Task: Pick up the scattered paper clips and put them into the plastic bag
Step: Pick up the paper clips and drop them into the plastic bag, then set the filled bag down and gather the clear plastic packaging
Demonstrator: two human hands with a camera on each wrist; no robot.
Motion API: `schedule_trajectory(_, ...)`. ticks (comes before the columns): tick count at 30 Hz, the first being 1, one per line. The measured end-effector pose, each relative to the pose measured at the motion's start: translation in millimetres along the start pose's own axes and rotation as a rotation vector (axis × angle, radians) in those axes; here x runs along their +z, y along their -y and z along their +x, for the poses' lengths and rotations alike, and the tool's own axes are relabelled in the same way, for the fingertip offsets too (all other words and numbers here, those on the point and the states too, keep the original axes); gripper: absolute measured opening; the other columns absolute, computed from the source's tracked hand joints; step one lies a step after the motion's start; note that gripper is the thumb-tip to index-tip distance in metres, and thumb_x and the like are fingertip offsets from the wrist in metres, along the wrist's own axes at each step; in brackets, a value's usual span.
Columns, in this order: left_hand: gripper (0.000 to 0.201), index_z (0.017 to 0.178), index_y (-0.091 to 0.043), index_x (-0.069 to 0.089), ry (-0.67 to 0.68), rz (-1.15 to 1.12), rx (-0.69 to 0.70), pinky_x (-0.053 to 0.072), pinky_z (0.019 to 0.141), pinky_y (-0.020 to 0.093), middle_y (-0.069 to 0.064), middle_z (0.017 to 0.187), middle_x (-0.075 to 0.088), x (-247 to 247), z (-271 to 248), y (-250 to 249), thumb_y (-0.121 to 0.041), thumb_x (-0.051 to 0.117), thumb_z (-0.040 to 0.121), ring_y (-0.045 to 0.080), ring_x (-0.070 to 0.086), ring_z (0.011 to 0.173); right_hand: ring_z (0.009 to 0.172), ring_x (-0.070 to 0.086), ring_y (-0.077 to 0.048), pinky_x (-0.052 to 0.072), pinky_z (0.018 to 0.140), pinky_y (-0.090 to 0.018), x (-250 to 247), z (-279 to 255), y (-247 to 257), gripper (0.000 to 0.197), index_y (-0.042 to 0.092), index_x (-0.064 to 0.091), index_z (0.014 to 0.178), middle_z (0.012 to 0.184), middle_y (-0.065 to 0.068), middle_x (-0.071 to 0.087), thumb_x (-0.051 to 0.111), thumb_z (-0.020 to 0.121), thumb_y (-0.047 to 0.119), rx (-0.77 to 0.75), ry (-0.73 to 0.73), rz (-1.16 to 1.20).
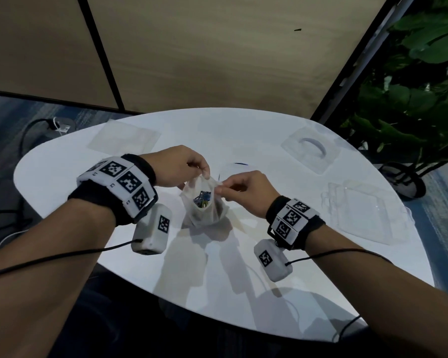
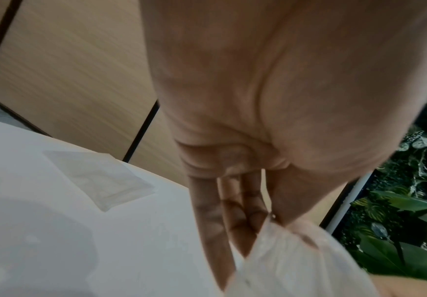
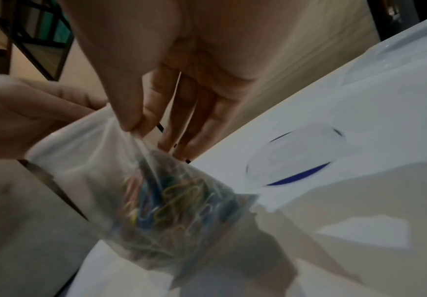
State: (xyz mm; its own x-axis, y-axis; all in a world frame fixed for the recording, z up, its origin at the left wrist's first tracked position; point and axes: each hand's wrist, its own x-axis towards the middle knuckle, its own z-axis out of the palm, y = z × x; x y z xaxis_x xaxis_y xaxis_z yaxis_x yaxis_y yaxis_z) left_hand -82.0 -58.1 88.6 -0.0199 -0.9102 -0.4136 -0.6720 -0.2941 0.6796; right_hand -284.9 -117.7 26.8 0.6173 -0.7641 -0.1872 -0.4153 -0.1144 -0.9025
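Left hand: the left hand [image 1: 177,165] pinches the far-left edge of the plastic bag [image 1: 204,210] mouth between thumb and fingers [image 2: 235,217]; the grip is closed on the film.
Right hand: the right hand [image 1: 246,191] pinches the opposite edge of the mouth between thumb and forefinger [image 3: 136,112]; its remaining fingers hang straight beside the bag without touching it.
Bag position: held between both hands above the centre of the white table [image 1: 62,174], mouth up and pulled open; whether its base touches the table cannot be told.
Paper clips: a mixed-colour mass of paper clips [image 3: 171,203] sits bunched in the lower part of the bag. No loose clips are visible on the table.
Handling, bag: thin, soft, translucent film; likely slippery and without stiffness. It should collapse if either edge is released.
Handling, load: clips are light singly, but together they probably pull the film taut and sag the base.
Grip point: take the top rim on two opposite sides, as now; support the base if lifting higher.
Risk: tilting the open mouth may spill clips.
Surroundings: flat clear bags [image 1: 124,139] and clear plastic packaging [image 1: 309,148] lie well apart on the table.
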Motion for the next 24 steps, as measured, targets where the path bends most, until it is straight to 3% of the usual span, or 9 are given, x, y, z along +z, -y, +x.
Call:
schedule_trajectory(3,0.028,0.089,-0.024,0.067,-0.052,0.04,0.039,0.046,0.066,0.029,0.005,0.077,0.065,0.5,0.4,-1.0,-0.008,0.047,0.099,0.019,0.055,0.068,0.074,0.07,-0.023,0.06,0.082,-0.04,6.4,-2.6,7.6,0.016,0.004,0.071,0.095,0.078,-0.013,0.072,0.076,0.083,0.013,0.014,0.027,0.186)
schedule_trajectory(5,0.026,0.093,-0.025,0.069,-0.046,0.055,0.032,0.043,0.063,0.028,0.002,0.074,0.064,4.7,2.1,-1.7,-0.011,0.048,0.1,0.015,0.055,0.065,0.073,0.071,-0.029,0.061,0.079,-0.04,12.2,-4.1,7.0,0.018,0.005,0.071,0.097,0.079,-0.015,0.074,0.077,0.081,0.013,0.03,0.034,0.167)
schedule_trajectory(9,0.026,0.101,-0.026,0.071,-0.108,0.138,0.06,0.042,0.062,0.026,-0.003,0.074,0.056,9.1,4.0,-3.2,-0.014,0.048,0.099,0.014,0.053,0.068,0.065,0.069,-0.024,0.061,0.07,-0.035,20.5,-6.4,3.7,0.015,-0.004,0.071,0.09,0.076,-0.017,0.073,0.073,0.085,0.01,0.101,-0.025,0.254)
schedule_trajectory(10,0.025,0.102,-0.026,0.072,-0.127,0.163,0.075,0.045,0.066,0.027,-0.001,0.078,0.057,8.9,3.9,-3.8,-0.016,0.049,0.099,0.016,0.055,0.072,0.063,0.068,-0.021,0.061,0.067,-0.032,20.9,-6.4,3.4,0.015,-0.003,0.071,0.087,0.074,-0.014,0.072,0.073,0.086,0.012,0.129,-0.049,0.303)
schedule_trajectory(13,0.017,0.104,-0.028,0.073,-0.173,0.219,0.129,0.048,0.094,0.034,0.002,0.103,0.062,11.3,5.2,-3.4,-0.034,0.062,0.094,0.017,0.059,0.101,0.056,0.064,-0.015,0.057,0.059,-0.024,20.9,-6.9,2.2,0.02,0.002,0.068,0.074,0.066,-0.008,0.068,0.072,0.087,0.017,0.2,-0.074,0.418)
schedule_trajectory(15,0.02,0.102,-0.031,0.073,-0.17,0.242,0.167,0.045,0.1,0.034,-0.003,0.111,0.061,17.3,7.2,-3.5,-0.043,0.068,0.088,0.013,0.056,0.108,0.059,0.064,-0.016,0.057,0.062,-0.024,19.6,-7.8,2.7,0.016,0.002,0.068,0.076,0.067,-0.008,0.068,0.069,0.088,0.012,0.221,-0.047,0.501)
schedule_trajectory(18,0.021,0.099,-0.028,0.075,-0.178,0.3,0.221,0.05,0.094,0.036,-0.005,0.102,0.065,27.3,11.3,-9.7,-0.045,0.068,0.088,0.011,0.059,0.098,0.064,0.065,-0.019,0.058,0.068,-0.024,16.5,-8.5,1.7,0.014,0.002,0.07,0.083,0.072,-0.01,0.069,0.06,0.091,-0.002,0.222,-0.017,0.574)
schedule_trajectory(22,0.014,0.084,-0.022,0.079,-0.212,0.272,0.245,0.055,0.086,0.036,-0.006,0.084,0.074,29.4,18.1,-15.6,-0.035,0.074,0.086,0.012,0.066,0.084,0.061,0.063,-0.017,0.057,0.063,-0.023,11.1,-11.1,0.5,0.012,0.0,0.07,0.083,0.071,-0.009,0.066,0.062,0.092,0.006,0.245,-0.03,0.532)
schedule_trajectory(24,0.016,0.084,-0.02,0.079,-0.189,0.264,0.241,0.056,0.085,0.034,-0.007,0.084,0.075,30.0,19.3,-14.8,-0.034,0.073,0.087,0.012,0.067,0.084,0.06,0.063,-0.016,0.056,0.062,-0.024,7.9,-11.7,0.2,0.012,-0.001,0.07,0.085,0.071,-0.008,0.066,0.066,0.09,0.009,0.261,-0.027,0.5)
